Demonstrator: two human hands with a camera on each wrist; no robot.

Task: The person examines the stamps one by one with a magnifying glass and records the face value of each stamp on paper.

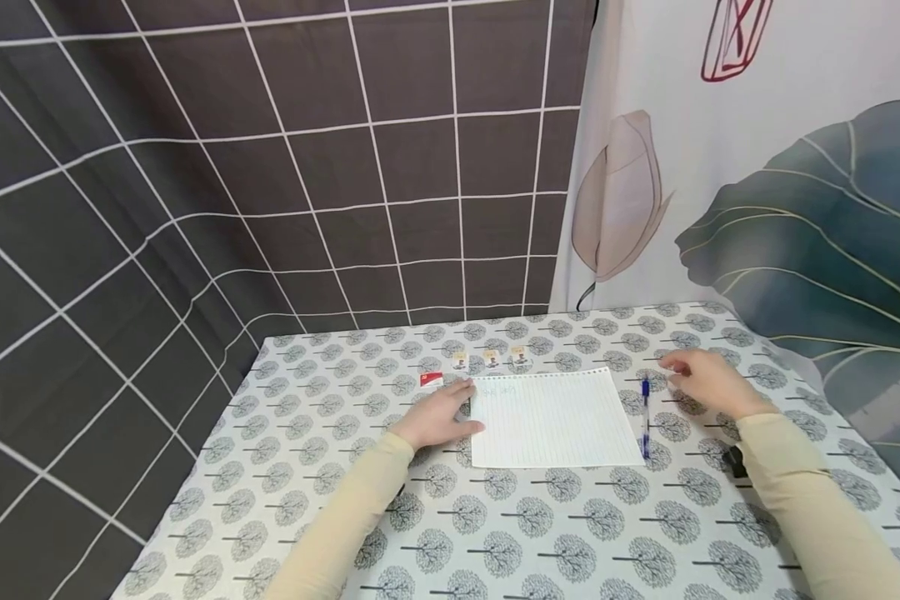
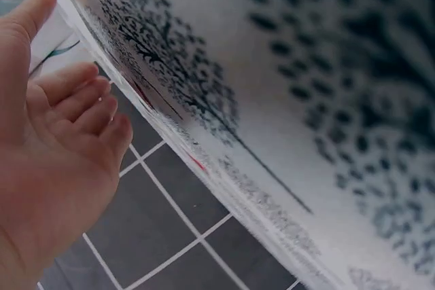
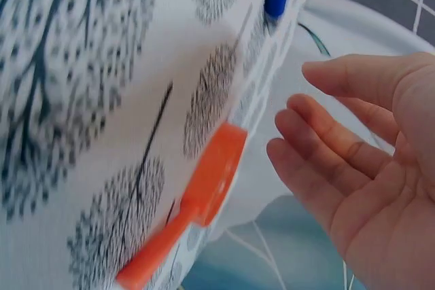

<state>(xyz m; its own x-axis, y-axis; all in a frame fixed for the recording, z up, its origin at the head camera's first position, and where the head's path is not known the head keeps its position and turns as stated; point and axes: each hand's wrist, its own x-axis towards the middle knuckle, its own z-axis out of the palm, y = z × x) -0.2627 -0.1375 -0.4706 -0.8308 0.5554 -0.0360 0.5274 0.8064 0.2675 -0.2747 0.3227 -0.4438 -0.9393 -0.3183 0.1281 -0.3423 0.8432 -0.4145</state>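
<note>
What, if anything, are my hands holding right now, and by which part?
Nothing is held. The left hand is open at the left edge of the lined paper; the right hand is empty beside the pen.

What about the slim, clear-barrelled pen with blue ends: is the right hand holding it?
No, the pen lies on the white tree-print tablecloth, with a visible gap between it and the right hand.

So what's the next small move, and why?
Probably bring the right hand to the pen and pinch it: that hand is empty, the pen lies close by, and the left hand is at the left edge of the lined sheet.
</note>
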